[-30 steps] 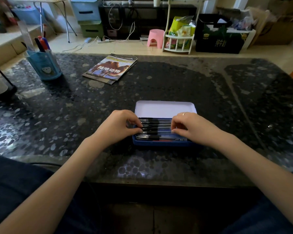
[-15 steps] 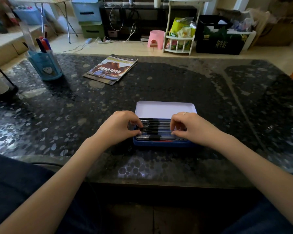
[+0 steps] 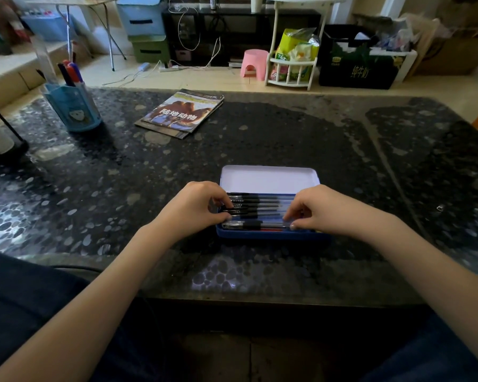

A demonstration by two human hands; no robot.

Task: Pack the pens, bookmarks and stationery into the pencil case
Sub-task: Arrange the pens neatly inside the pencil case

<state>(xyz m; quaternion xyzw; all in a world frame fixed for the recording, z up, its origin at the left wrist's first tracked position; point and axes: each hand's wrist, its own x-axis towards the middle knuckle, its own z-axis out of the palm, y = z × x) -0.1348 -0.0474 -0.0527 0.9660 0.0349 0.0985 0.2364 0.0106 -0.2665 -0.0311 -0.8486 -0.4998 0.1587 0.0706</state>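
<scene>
An open blue pencil case [image 3: 271, 236] lies near the table's front edge, its white lid [image 3: 268, 178] folded back. Several black pens [image 3: 260, 206] lie side by side in it, with a red item just showing under the nearest one. My left hand [image 3: 196, 206] sits at the case's left end, curled fingers and thumb pinching the pens' ends. At the right end, my right hand [image 3: 323, 209] has curled fingertips on the pens and its thumb against the nearest pen [image 3: 255, 224].
A picture book [image 3: 181, 113] lies at the table's far middle-left. A blue pen holder [image 3: 72, 107] with markers stands at the far left, a black wire stand [image 3: 0, 142] beside the left edge. Floor clutter lies beyond the dark speckled table [image 3: 342, 150].
Both hands stay at the ends of the pens. My right hand's fingertips have slid towards the nearest pen, and my left thumb has shifted slightly the same way.
</scene>
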